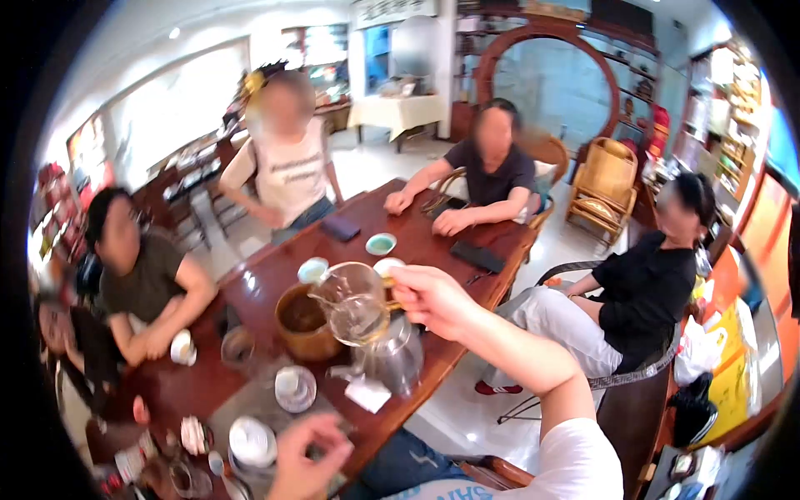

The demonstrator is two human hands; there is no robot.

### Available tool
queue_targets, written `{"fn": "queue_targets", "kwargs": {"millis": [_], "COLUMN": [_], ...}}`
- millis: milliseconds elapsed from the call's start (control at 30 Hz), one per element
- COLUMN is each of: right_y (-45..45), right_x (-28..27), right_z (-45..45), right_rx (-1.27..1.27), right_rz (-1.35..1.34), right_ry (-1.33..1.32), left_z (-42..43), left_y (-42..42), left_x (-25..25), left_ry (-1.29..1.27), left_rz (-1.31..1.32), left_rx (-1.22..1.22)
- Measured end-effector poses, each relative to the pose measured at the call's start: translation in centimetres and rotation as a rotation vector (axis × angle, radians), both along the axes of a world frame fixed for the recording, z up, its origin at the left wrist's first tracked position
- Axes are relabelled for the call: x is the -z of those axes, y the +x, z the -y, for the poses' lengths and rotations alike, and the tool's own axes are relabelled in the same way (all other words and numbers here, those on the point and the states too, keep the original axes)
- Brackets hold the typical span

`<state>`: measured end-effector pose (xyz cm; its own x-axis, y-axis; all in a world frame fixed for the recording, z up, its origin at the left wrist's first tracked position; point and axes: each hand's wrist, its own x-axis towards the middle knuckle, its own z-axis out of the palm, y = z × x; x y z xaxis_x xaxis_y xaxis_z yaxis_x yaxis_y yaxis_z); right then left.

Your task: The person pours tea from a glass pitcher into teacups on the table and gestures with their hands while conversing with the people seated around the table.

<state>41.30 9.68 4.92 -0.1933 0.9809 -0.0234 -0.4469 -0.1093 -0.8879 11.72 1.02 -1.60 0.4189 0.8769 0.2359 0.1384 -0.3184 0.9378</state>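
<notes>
My right hand [429,300] grips the handle of a clear glass pitcher [354,304], raised above the table and tilted, spout to the left. A little clear liquid shows inside. Beneath its spout side stands a round wooden bowl [304,333] with a dark inside. Just below the pitcher is a glass teapot [396,354] with a white paper tag [367,394] in front. My left hand [312,458] is over the near table edge, fingers loosely bent and apart, holding nothing. Close to it are a white lidded cup [252,442] and another white-topped vessel [295,388].
Small green-lined cups [381,243] and phones [477,256] lie on the dark red table [275,258]. Several people sit or stand around it; one sits to the right in a chair [642,371]. A white cup [183,347] stands at the left.
</notes>
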Motion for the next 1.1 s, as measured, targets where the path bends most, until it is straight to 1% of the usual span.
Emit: {"fn": "queue_targets", "kwargs": {"millis": [33,67,100,133,200,267,367,533,567,633,667,733,767,800,867,933,967,1000,1033,1100], "right_y": [-0.8,-1.7,-2.4,-3.6,-5.1,-6.5,-10.5,-14.6,-15.5,-16.6,-17.0,-19.1,-18.8,-18.6,-18.5,-17.2,-16.6,-16.3,-16.2,-15.9], "right_x": [0.6,1.0,2.4,3.2,5.6,8.1,9.6,9.7,9.1,8.7,8.5,6.7,7.2,7.5,8.6,10.6,11.7,12.9,14.2,16.0], "right_z": [2.0,4.0,5.3,7.0,9.4,10.9,12.2,12.4,12.3,11.4,11.0,10.7,10.3,10.2,10.0,10.2,10.5,9.8,9.6,9.3], "right_rx": [-0.002,-0.013,-0.036,0.006,-0.07,-0.12,-0.197,-0.241,-0.217,-0.29,-0.328,-0.166,-0.141,-0.102,-0.037,-0.042,-0.04,-0.035,0.038,0.123], "right_rz": [-0.003,0.014,-0.032,-0.006,-0.009,-0.044,-0.097,-0.105,-0.068,-0.082,-0.084,0.057,0.107,0.136,0.182,0.286,0.365,0.437,0.526,0.68], "right_ry": [-0.018,-0.043,-0.078,-0.106,-0.117,-0.124,-0.168,-0.139,-0.111,-0.071,-0.058,0.107,0.24,0.307,0.44,0.357,0.324,0.321,0.338,0.469], "left_z": [1.3,1.8,1.9,2.5,3.6,4.5,5.8,6.2,6.0,5.4,5.0,3.9,3.0,2.2,0.3,-1.6,-2.6,-4.1,-5.4,-7.9], "left_y": [-0.3,0.4,-0.1,-0.8,-0.8,-0.8,-3.5,-6.2,-6.8,-8.0,-8.8,-10.7,-11.8,-12.9,-15.1,-16.7,-17.1,-18.1,-19.0,-20.5], "left_x": [-1.2,-4.1,-5.3,-6.0,-5.9,-4.4,-3.4,-3.4,-3.6,-4.8,-5.5,-7.1,-7.5,-8.0,-8.6,-9.1,-9.4,-8.2,-7.2,-4.6], "left_ry": [0.192,0.375,0.445,0.501,0.515,0.44,0.403,0.319,0.317,0.271,0.27,0.22,0.254,0.286,0.27,0.178,0.15,0.171,0.131,0.075], "left_rz": [-0.083,-0.183,-0.313,-0.451,-0.532,-0.613,-0.712,-0.706,-0.715,-0.731,-0.693,-0.606,-0.58,-0.557,-0.494,-0.438,-0.509,-0.531,-0.502,-0.487], "left_rx": [-0.099,-0.215,-0.182,-0.15,-0.133,-0.106,-0.081,-0.185,-0.203,-0.215,-0.241,-0.285,-0.323,-0.367,-0.472,-0.537,-0.573,-0.6,-0.577,-0.543]}}
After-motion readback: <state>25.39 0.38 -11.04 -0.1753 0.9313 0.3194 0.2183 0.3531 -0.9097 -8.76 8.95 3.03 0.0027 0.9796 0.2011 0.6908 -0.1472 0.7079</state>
